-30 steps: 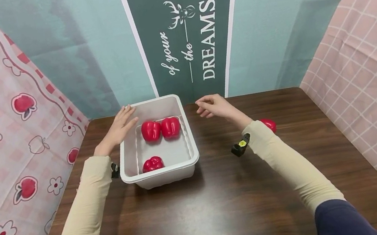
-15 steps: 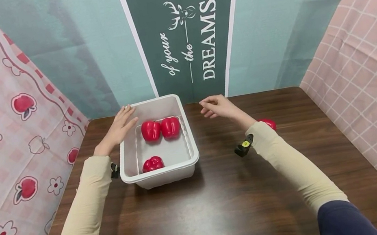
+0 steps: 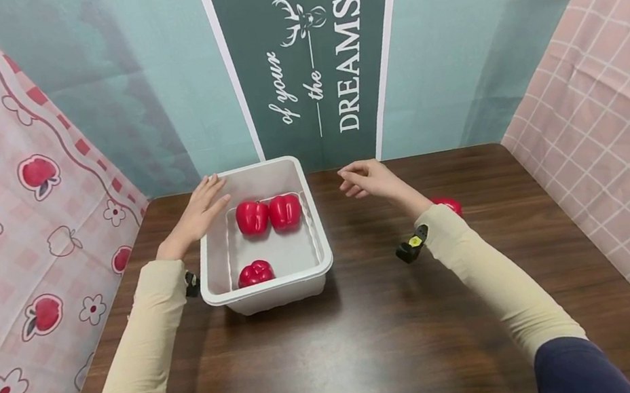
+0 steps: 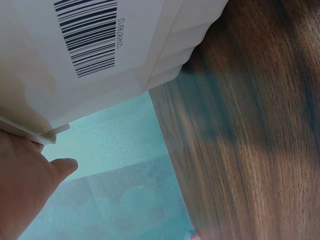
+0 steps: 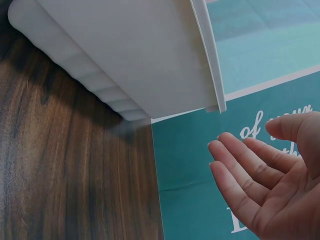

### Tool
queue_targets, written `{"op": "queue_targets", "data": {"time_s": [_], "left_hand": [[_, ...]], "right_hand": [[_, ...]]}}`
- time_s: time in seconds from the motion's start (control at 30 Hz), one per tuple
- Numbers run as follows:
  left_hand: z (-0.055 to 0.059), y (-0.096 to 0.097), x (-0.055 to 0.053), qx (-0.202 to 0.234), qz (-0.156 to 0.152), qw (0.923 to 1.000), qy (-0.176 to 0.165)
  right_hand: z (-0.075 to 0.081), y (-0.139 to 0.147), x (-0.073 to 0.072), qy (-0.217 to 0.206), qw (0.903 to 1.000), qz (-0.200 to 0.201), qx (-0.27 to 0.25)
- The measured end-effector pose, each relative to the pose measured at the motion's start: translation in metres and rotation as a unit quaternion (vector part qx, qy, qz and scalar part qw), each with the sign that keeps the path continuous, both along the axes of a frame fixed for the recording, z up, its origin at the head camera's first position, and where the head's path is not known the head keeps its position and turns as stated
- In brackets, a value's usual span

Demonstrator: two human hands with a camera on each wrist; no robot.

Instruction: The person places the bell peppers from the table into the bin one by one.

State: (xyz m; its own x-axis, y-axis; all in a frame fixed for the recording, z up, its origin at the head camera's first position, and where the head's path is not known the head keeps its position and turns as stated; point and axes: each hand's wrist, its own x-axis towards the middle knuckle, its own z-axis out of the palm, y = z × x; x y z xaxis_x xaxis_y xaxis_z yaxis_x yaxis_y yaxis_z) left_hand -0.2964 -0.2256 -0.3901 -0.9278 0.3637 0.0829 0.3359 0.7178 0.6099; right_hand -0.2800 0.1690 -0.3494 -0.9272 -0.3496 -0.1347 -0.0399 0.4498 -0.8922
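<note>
A white plastic bin stands on the wooden table. Inside are three red bell peppers: one pepper and another pepper side by side toward the back, and a third pepper near the front wall. My left hand rests at the bin's left rim, fingers extended and thumb over the inside. To the right of the bin, my right hand hovers with loosely bent fingers and nothing in it; its palm shows in the right wrist view. A further red object is mostly hidden behind the right forearm.
The brown table reaches back to a teal cloth with printed words. Patterned pink cloths hang at both sides. A barcode label shows on the bin's outer wall in the left wrist view.
My right hand has drifted slightly right, farther from the bin. The left hand, the bin and the peppers have stayed in place.
</note>
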Motion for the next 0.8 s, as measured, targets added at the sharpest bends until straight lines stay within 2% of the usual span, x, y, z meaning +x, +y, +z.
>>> {"op": "queue_targets", "data": {"time_s": [0.07,0.17,0.33,0.8], "left_hand": [[0.0,0.0,0.0,0.0,-0.002,1.0,0.003],[-0.001,-0.001,0.0,-0.002,-0.005,1.0,0.003],[-0.002,-0.002,0.001,-0.004,-0.007,1.0,-0.001],[-0.001,-0.002,0.001,0.0,-0.003,1.0,0.002]], "right_hand": [[0.006,-0.001,0.005,-0.001,1.0,0.0,0.001],[0.003,0.001,0.006,-0.002,1.0,0.001,0.001],[-0.016,0.007,-0.003,0.006,1.0,0.004,-0.006],[-0.017,0.015,-0.002,0.021,0.9998,-0.004,0.004]]}}
